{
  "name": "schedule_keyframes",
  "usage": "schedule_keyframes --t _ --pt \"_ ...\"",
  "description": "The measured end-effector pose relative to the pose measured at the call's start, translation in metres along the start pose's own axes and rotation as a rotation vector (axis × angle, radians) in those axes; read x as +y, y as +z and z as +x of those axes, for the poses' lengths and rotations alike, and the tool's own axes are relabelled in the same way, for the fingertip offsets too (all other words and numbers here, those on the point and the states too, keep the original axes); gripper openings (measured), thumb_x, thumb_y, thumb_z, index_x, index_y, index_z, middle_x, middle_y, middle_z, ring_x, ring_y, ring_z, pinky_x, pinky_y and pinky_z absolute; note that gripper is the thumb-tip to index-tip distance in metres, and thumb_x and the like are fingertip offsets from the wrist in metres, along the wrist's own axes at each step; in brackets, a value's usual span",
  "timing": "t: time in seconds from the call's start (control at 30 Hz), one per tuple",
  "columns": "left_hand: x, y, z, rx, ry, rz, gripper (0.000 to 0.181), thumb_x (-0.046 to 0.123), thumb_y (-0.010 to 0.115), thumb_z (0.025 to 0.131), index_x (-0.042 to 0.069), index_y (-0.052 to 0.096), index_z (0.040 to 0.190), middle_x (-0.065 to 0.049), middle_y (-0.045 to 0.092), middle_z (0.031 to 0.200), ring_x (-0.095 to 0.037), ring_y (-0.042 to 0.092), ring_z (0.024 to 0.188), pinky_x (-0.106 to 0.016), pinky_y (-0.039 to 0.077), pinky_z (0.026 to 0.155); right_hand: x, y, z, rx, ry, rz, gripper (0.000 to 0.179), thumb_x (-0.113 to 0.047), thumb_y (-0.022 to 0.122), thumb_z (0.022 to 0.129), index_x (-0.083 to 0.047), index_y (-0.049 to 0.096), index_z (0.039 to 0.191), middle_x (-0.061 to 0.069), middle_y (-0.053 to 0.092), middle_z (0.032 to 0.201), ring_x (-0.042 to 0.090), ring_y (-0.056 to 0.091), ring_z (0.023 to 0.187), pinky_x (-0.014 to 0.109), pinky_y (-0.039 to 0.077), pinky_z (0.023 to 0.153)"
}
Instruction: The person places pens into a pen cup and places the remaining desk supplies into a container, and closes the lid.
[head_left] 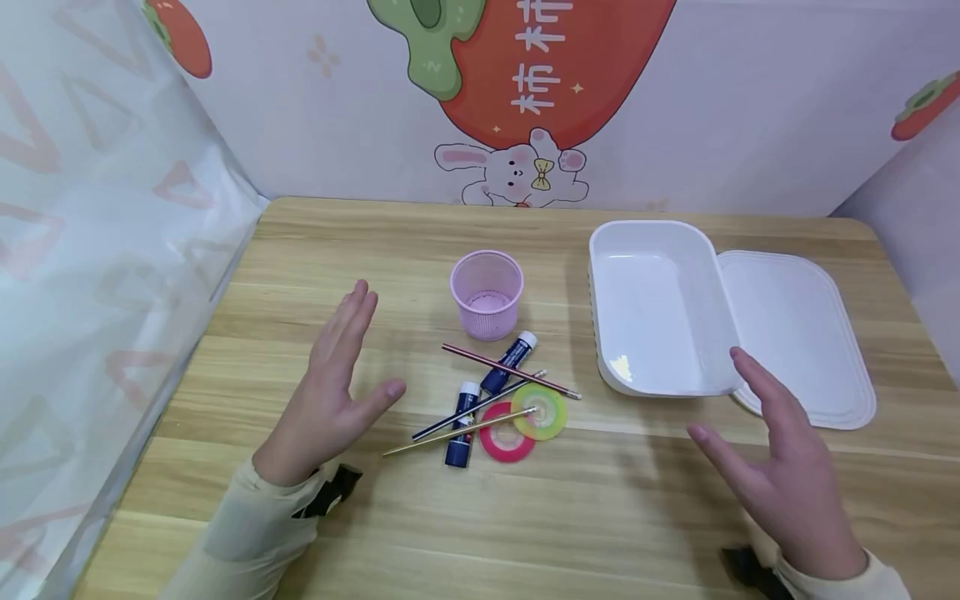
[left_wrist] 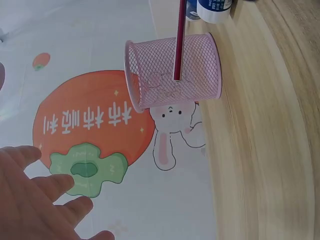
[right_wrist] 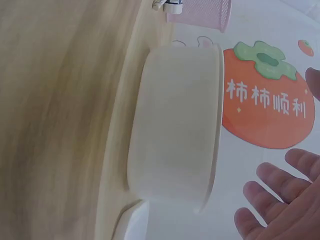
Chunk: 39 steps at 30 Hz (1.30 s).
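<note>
My left hand point(head_left: 324, 408) hangs over the table's left part, fingers straight and thumb spread, holding nothing. To its right lies a loose pile: a red pencil point(head_left: 480, 358), a dark blue pencil point(head_left: 435, 429), a gold pencil point(head_left: 420, 445), two glue sticks point(head_left: 457, 455) with white caps, a pink tape roll point(head_left: 508, 454) and a yellow-green tape roll point(head_left: 558, 413). Behind the pile stands a pink mesh pen cup point(head_left: 487, 323), upright with nothing inside. My right hand point(head_left: 791, 475), also empty with fingers extended, is near the front right corner of a white plastic box point(head_left: 660, 308).
The box is uncovered and bare inside. Its white lid point(head_left: 821, 350) lies flat to the right, partly beneath the box's side in this view. A printed backdrop point(head_left: 712, 108) rises behind the wooden table point(head_left: 585, 533), and white sheeting point(head_left: 97, 250) hangs at the left.
</note>
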<state>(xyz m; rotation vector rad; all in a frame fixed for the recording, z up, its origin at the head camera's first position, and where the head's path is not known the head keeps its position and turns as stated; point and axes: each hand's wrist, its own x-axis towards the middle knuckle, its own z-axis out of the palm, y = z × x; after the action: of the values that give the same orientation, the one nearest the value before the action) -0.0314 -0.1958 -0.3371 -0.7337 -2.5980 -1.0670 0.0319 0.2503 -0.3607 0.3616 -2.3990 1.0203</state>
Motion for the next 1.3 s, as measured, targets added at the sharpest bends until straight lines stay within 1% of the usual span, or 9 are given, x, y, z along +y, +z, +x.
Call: schedule_keyframes --t 0.2,0.4,0.63,0.77,0.93,1.0,1.1,1.2,1.3 --pt "0.002 0.000 0.004 -0.035 -0.055 -0.055 0.087 0.057 0.055 0.098 0.018 0.014 0.163 -0.003 0.010 0.169 -0.032 0.010 0.154 -0.062 0.012 0.119 -0.002 0.002 0.003 -0.031 0.030 0.028 0.085 -0.061 0.069 0.087 -0.001 0.051 0.145 0.016 0.055 0.144 0.005 0.042 0.138 0.014 0.029 0.111" --pt "0.004 0.000 0.011 -0.059 -0.114 -0.111 0.086 0.048 0.061 0.097 0.025 0.011 0.163 0.002 0.009 0.169 -0.023 0.009 0.154 -0.060 0.014 0.120 -0.004 0.007 0.005 -0.042 0.027 0.027 0.073 -0.042 0.080 0.085 -0.003 0.056 0.141 0.009 0.060 0.140 0.000 0.046 0.133 0.012 0.032 0.108" --pt "0.007 0.000 0.019 -0.083 -0.182 -0.183 0.088 0.040 0.065 0.096 0.030 0.009 0.163 0.006 0.008 0.168 -0.020 0.009 0.154 -0.061 0.014 0.120 -0.009 0.017 0.010 -0.009 -0.039 0.060 0.078 -0.060 0.065 0.090 0.004 0.061 0.133 0.018 0.065 0.130 0.003 0.051 0.130 0.016 0.035 0.110" --pt "0.009 0.002 0.024 -0.085 -0.194 -0.223 0.087 0.040 0.065 0.096 0.029 0.011 0.163 0.007 0.011 0.168 -0.019 0.010 0.154 -0.061 0.014 0.120 -0.013 0.024 0.013 0.013 -0.086 0.066 0.076 -0.059 0.064 0.091 0.008 0.063 0.128 0.024 0.066 0.123 0.002 0.053 0.128 0.016 0.036 0.109" --pt "0.010 0.003 0.029 -0.077 -0.199 -0.283 0.082 0.036 0.066 0.096 0.031 0.017 0.162 0.009 0.018 0.166 -0.017 0.014 0.153 -0.063 0.015 0.119 -0.017 0.030 0.013 -0.009 -0.084 0.088 0.072 -0.058 0.064 0.092 0.005 0.065 0.126 0.022 0.068 0.120 0.001 0.055 0.125 0.015 0.038 0.107" --pt "0.010 0.004 0.029 -0.072 -0.196 -0.306 0.081 0.030 0.067 0.096 0.032 0.019 0.161 0.008 0.022 0.165 -0.016 0.018 0.152 -0.062 0.016 0.119 -0.019 0.032 0.013 -0.036 -0.075 0.098 0.064 -0.051 0.069 0.092 0.002 0.066 0.126 0.019 0.069 0.120 0.001 0.056 0.123 0.015 0.039 0.106" --pt "0.011 0.005 0.031 -0.061 -0.193 -0.335 0.081 0.020 0.068 0.096 0.032 0.021 0.161 0.008 0.027 0.164 -0.014 0.023 0.150 -0.060 0.018 0.119 -0.022 0.034 0.013 -0.095 -0.055 0.097 0.051 -0.028 0.081 0.085 -0.002 0.067 0.127 0.014 0.070 0.120 -0.001 0.056 0.121 0.015 0.039 0.105" --pt "0.012 0.007 0.033 -0.047 -0.186 -0.366 0.082 0.013 0.068 0.095 0.029 0.022 0.160 0.009 0.028 0.163 -0.013 0.026 0.149 -0.056 0.019 0.120 -0.025 0.037 0.013 -0.147 -0.036 0.091 0.055 -0.007 0.083 0.075 -0.003 0.067 0.127 0.011 0.070 0.122 -0.001 0.056 0.121 0.015 0.039 0.105" --pt "0.014 0.009 0.036 -0.038 -0.189 -0.395 0.080 0.011 0.067 0.095 0.026 0.024 0.160 0.008 0.030 0.163 -0.013 0.027 0.149 -0.052 0.020 0.121 -0.028 0.042 0.014 -0.170 -0.037 0.096 0.056 -0.002 0.084 0.072 -0.003 0.067 0.125 0.011 0.070 0.122 0.000 0.056 0.120 0.015 0.040 0.105"
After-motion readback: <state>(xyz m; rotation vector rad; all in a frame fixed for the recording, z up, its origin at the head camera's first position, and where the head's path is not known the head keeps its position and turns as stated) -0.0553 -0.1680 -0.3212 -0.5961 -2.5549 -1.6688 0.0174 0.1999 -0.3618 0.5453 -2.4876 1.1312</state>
